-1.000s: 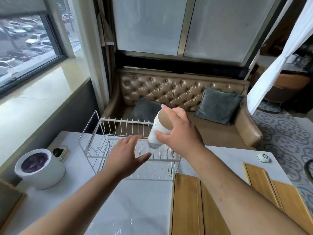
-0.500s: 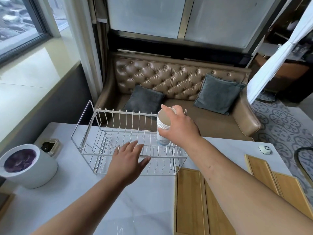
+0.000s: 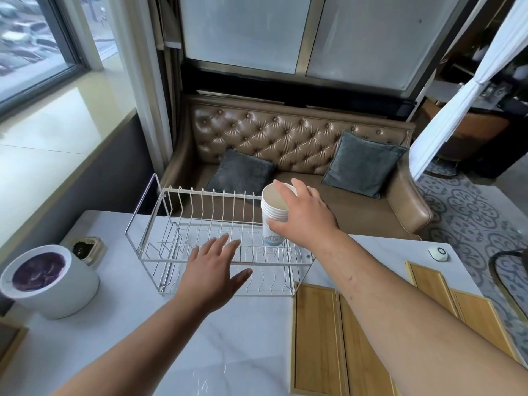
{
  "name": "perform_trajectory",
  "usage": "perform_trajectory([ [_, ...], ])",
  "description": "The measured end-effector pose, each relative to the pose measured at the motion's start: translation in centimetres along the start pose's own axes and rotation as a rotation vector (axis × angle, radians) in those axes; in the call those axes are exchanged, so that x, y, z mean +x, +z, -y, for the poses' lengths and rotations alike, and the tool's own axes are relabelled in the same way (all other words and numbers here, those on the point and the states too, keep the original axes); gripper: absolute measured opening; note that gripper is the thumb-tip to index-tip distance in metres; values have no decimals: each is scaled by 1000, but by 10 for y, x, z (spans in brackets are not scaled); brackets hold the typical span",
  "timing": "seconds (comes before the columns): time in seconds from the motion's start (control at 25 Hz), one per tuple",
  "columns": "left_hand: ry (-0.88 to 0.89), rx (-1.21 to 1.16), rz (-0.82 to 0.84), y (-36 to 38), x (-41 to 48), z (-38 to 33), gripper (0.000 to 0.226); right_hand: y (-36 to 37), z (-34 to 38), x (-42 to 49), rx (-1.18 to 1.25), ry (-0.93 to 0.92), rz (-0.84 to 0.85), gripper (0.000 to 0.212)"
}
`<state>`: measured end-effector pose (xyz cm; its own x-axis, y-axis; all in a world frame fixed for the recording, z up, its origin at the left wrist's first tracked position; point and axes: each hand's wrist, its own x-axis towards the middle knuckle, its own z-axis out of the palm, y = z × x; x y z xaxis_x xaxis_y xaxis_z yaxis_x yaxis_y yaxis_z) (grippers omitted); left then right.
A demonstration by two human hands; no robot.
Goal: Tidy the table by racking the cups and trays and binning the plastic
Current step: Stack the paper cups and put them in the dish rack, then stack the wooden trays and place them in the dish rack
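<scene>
Wooden trays run off the lower edge. The left hand, fingers spread, is over the front rail of the wire rack. Beyond, the right hand grips a paper cup stack, upright, mouth up, at the rack's right end, hiding its right side.

So the wire dish rack sits on the table toward its far edge, roughly mid-width, with the sofa right behind the table and two cushions on its seat. A stack of paper cups stands upright at the rack's right end, with the right hand wrapped around it from the right. The left hand is over the rack's front rail, apart from the cups. Off to the left on the table is the bin, with a small dish just behind it. Front right of the rack, two wooden trays lie flat side by side, another pair of trays lies further right, and a call button sits behind those.
</scene>
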<state>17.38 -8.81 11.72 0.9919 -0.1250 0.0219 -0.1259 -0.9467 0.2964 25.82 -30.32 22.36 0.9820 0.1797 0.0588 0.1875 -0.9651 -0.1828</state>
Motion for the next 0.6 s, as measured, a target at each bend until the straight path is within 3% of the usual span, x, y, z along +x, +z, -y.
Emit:
perform_trajectory([
  [0.36, 48, -109, -74, -20, -47, 0, 80, 3, -29, -110, 16, 94, -30, 91],
  [0.6, 195, -202, -99, 30, -96, -30, 74, 35, -88, -229, 20, 274, 28, 88],
])
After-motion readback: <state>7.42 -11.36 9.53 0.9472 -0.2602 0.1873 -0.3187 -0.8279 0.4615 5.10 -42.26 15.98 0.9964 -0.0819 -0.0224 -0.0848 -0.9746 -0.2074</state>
